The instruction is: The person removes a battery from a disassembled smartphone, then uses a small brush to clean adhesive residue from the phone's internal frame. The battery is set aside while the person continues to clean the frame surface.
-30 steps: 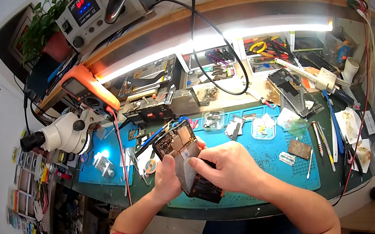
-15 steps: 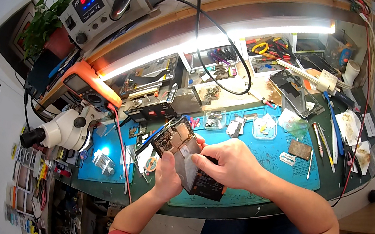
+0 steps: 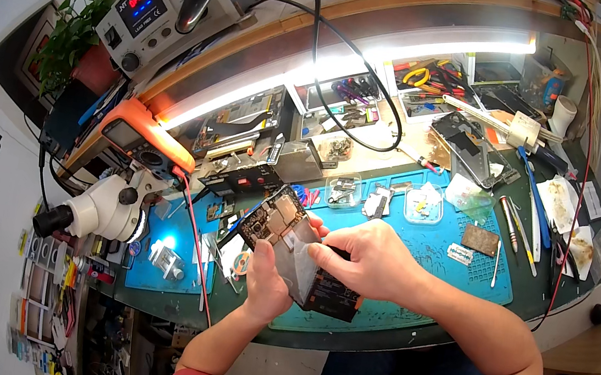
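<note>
My left hand (image 3: 270, 286) is closed around the near left edge of an opened phone (image 3: 275, 219), thumb on top, holding it tilted above the blue mat. Its circuit board with copper-coloured shields shows at the far end, and a grey bay lies below that. A flat black battery (image 3: 334, 298) with small print sits at an angle along the phone's right side. My right hand (image 3: 376, 260) is closed in a pinch over the battery's upper edge, near a pale translucent film (image 3: 303, 250). Its fingers hide exactly what is pinched.
Around the phone lie a blue mat (image 3: 406, 316), small clear boxes of parts (image 3: 425, 204), a razor blade (image 3: 460, 254) and a metal plate (image 3: 481, 240). Tweezers and pens (image 3: 519, 232) are on the right. A white microscope (image 3: 102, 206) and orange multimeter (image 3: 142, 133) stand left.
The phone's far end has shifted slightly left and toward me. Both hands keep nearly the same place and grip.
</note>
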Action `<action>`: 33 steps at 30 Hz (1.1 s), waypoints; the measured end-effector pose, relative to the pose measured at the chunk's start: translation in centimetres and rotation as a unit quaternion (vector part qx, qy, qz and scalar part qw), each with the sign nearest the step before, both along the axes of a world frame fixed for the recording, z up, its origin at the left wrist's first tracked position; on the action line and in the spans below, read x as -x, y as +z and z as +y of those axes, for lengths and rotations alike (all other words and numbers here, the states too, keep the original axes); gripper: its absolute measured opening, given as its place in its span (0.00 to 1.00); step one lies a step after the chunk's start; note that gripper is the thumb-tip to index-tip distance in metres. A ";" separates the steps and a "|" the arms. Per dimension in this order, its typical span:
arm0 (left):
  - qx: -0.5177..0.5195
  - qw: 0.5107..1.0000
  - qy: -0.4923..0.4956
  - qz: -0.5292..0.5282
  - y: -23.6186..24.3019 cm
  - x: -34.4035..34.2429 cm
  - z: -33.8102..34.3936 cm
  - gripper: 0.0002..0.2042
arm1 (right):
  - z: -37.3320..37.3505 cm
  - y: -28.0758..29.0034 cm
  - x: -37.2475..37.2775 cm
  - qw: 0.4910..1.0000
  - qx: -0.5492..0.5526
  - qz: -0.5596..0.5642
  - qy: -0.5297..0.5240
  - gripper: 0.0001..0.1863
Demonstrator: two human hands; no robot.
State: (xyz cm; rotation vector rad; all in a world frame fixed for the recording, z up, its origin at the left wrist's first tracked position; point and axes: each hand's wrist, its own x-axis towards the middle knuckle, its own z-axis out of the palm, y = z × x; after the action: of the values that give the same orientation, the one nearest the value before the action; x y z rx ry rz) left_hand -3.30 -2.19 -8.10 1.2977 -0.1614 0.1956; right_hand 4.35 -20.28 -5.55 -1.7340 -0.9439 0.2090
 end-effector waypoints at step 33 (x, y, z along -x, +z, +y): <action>-0.040 0.990 -0.092 0.098 -1.3 0.6 0.0 0.34 | -0.3 -0.1 -1.5 0.994 0.064 -0.087 -0.002 0.23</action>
State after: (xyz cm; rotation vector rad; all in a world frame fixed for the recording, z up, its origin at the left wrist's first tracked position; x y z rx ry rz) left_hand -3.89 -2.16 -9.38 1.3653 -0.1221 -0.0974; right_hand 5.80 -20.57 -5.61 -1.8951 -1.0723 0.1192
